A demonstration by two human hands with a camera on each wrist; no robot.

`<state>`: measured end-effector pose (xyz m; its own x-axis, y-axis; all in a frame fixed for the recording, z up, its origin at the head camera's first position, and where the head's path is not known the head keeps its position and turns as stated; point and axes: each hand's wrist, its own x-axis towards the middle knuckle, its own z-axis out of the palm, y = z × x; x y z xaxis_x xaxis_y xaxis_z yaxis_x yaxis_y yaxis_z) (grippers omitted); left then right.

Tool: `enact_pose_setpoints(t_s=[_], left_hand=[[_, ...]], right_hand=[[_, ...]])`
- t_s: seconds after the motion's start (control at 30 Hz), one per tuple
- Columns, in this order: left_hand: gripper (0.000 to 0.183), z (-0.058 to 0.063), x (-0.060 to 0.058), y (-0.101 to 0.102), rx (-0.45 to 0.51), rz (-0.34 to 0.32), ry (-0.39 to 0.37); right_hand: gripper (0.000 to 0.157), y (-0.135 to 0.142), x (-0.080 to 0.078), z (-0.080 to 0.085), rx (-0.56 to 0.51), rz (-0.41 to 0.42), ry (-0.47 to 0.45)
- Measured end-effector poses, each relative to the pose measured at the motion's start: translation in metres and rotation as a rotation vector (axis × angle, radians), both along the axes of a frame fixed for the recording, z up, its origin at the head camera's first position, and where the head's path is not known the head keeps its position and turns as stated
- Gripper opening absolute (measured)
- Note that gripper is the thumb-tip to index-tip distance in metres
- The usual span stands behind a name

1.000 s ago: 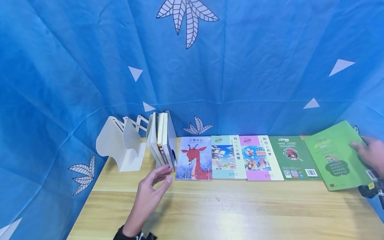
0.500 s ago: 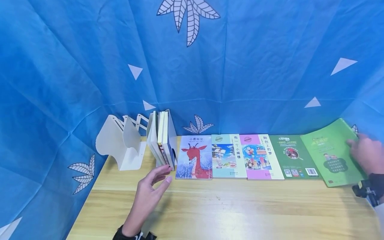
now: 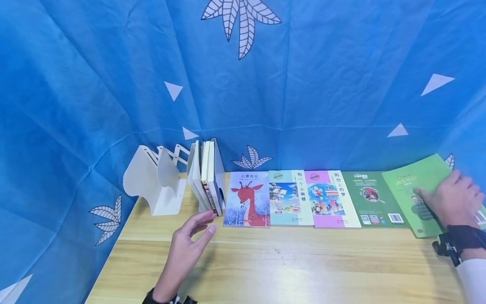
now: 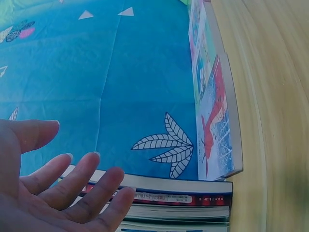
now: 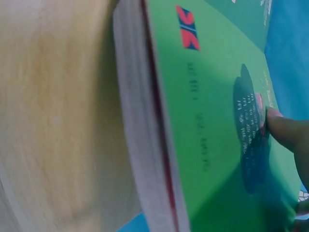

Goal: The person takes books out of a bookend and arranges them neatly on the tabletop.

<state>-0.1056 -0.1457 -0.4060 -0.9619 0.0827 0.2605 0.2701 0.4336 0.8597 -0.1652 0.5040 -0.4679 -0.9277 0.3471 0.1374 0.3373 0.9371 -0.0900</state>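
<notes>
My right hand (image 3: 453,198) lies over a light green book (image 3: 404,181) at the right end of the row, with the fingers spread across its cover. In the right wrist view the thumb (image 5: 285,128) touches the cover beside a dark printed oval. This book sits tilted, its left corner overlapping a dark green book (image 3: 366,190). My left hand (image 3: 193,236) holds nothing; its relaxed fingers (image 4: 87,164) are near the foot of several upright books (image 3: 208,173). Those books lean in the right section of a white bookend rack (image 3: 171,202).
A giraffe book (image 3: 247,200), a teal-edged book (image 3: 290,198) and a pink-edged book (image 3: 332,198) lie flat in a row along the back of the wooden table (image 3: 281,266). A blue cloth (image 3: 281,84) with leaf prints hangs behind and at the sides.
My right hand has shifted from the light green book's right edge leftward onto its cover. The book has settled slightly left. My left hand has stayed in place.
</notes>
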Motion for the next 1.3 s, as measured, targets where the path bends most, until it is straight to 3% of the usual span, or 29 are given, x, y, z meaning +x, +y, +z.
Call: enact_pose_setpoints(t_s=[0.2,0.3,0.43,0.5,0.6,0.67,0.73,0.83,0.97,1.17,1.3], left_hand=[[0.031,0.004,0.003,-0.001,-0.005,-0.027,0.029],[0.031,0.003,0.003,-0.001,0.001,-0.03,0.032],[0.031,0.003,0.003,-0.002,-0.003,-0.011,0.021],[0.032,0.004,0.002,-0.003,-0.001,0.013,0.004],[0.032,-0.008,-0.004,-0.011,0.015,0.042,-0.009],[0.032,-0.017,-0.008,-0.017,0.019,0.052,-0.007],[0.033,-0.027,-0.012,-0.022,0.019,0.051,0.004],[0.033,-0.029,-0.013,-0.023,0.013,0.054,0.003],[0.032,-0.029,-0.012,-0.023,0.009,0.055,-0.006],[0.032,-0.029,-0.012,-0.023,0.007,0.06,-0.011],[0.033,-0.028,-0.012,-0.023,0.0,0.062,-0.017]], right_hand=[[0.102,0.002,0.008,0.008,-0.13,-0.054,0.06],[0.092,-0.009,0.013,0.022,-0.228,-0.092,0.128],[0.09,-0.028,0.016,0.046,-0.271,-0.134,0.183],[0.086,-0.035,0.016,0.056,-0.256,-0.124,0.221],[0.079,-0.039,0.014,0.064,-0.241,-0.069,0.277],[0.076,-0.038,0.012,0.066,-0.288,-0.024,0.267],[0.081,-0.035,0.01,0.065,-0.339,-0.001,0.207],[0.094,-0.03,0.009,0.058,-0.413,-0.001,0.059],[0.102,-0.024,0.007,0.043,-0.424,0.014,-0.067],[0.105,-0.014,0.004,0.022,-0.456,0.01,-0.129],[0.09,-0.013,0.007,0.008,-0.467,-0.016,-0.137]])
